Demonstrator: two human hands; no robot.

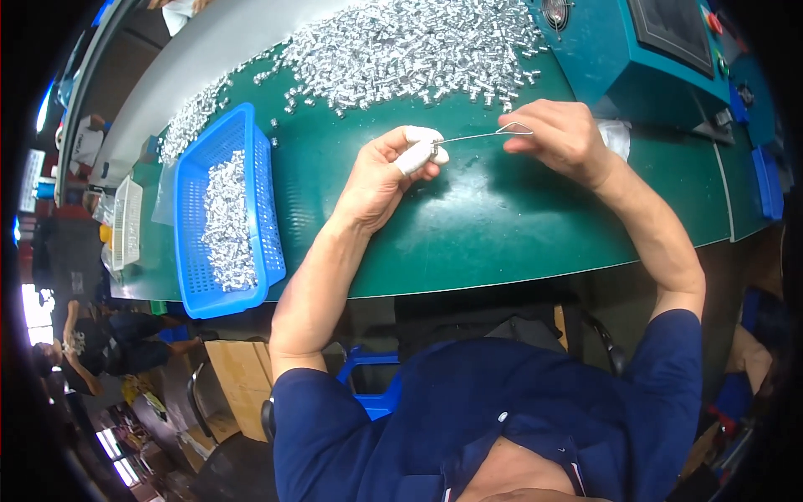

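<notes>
Green worktop (519, 226) stretches beneath both hands, its near edge curving between them and the person's body. Above it, a small silvery piece (435, 148) sits at the fingertips of the left hand (374, 180), whose thumb and forefinger are pinched together on it; white covers (413, 158) wrap those fingertips, and the piece is mostly hidden by them. From this pinch a thin wire tool (473, 136) runs rightward to the right hand (569, 140), where thumb and fingers close on its looped end. Whether the wire's tip goes inside the piece is too small to tell.

Beyond the grip, on the far side of the worktop, spreads a broad heap of silvery metal parts (410, 54), trailing off to the left. Left of the grip stands a blue perforated basket (266, 209) holding more such parts, and farther left lies a white basket (126, 224). Just beyond the right wrist is a crumpled white cloth or paper (617, 139); past it, far to the right, stands a teal machine (606, 75) with a dark screen (672, 32).
</notes>
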